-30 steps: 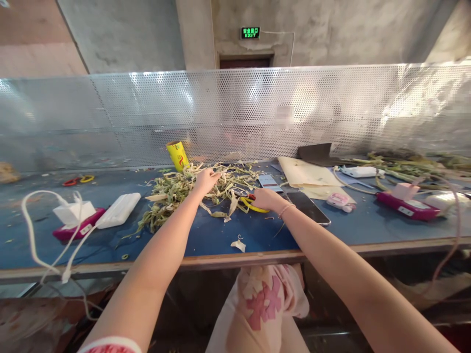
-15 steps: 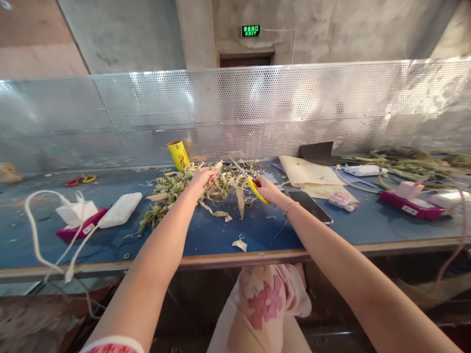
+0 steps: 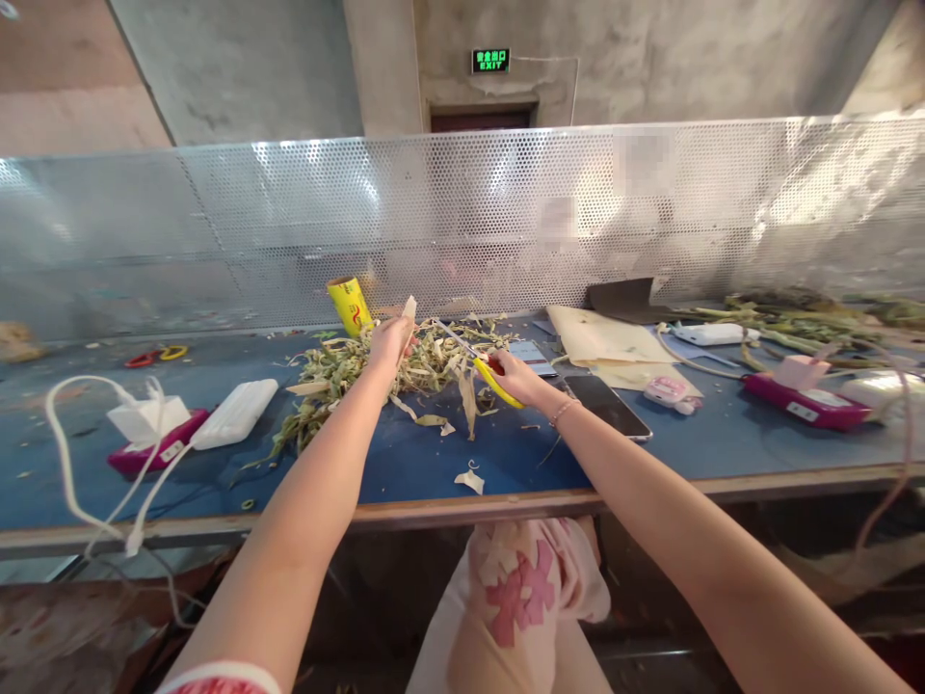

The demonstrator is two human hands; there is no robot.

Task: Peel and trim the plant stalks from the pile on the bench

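Note:
Pinched in my left hand (image 3: 391,344) is a pale, dry strip of plant husk (image 3: 409,308), its tip pointing up. My right hand (image 3: 517,374) is closed round the yellow handles of a pair of scissors (image 3: 495,379). The metal blades reach up and left toward the husk, a little apart from my left hand. Below both hands spreads a heap of dried, cut plant scraps (image 3: 434,361). One long dry leaf (image 3: 467,405) hangs at the near side of the heap. A loose pale scrap (image 3: 470,480) lies near the table's front edge.
A yellow tube (image 3: 350,305) stands behind the heap. On the left are red-and-yellow scissors (image 3: 159,356), a power strip (image 3: 160,443) and a white power bank (image 3: 237,413). To the right lie a phone (image 3: 608,407), paper sheets (image 3: 611,339) and green stalks (image 3: 784,328). A perforated metal screen (image 3: 289,222) closes the back.
My left hand has moved slightly left and up, turning the husk strip more upright. My right hand and the scissors have shifted a little to the left.

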